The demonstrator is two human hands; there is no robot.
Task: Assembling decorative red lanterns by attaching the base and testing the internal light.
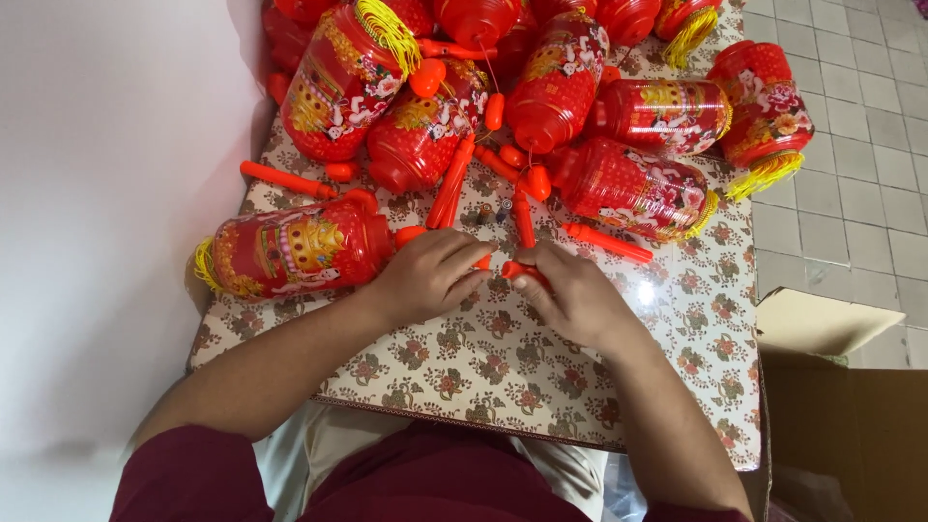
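My left hand rests on the flowered table and grips a small orange plastic piece, right beside the cap end of a red lantern lying on its side with a yellow tassel. My right hand pinches a short orange plastic handle between thumb and fingers. The two hands nearly meet at the table's middle. A small metal part lies just beyond them.
Several red printed lanterns with yellow tassels and loose orange stick handles crowd the far half of the table. A white wall runs along the left. An open cardboard box stands on the tiled floor at right.
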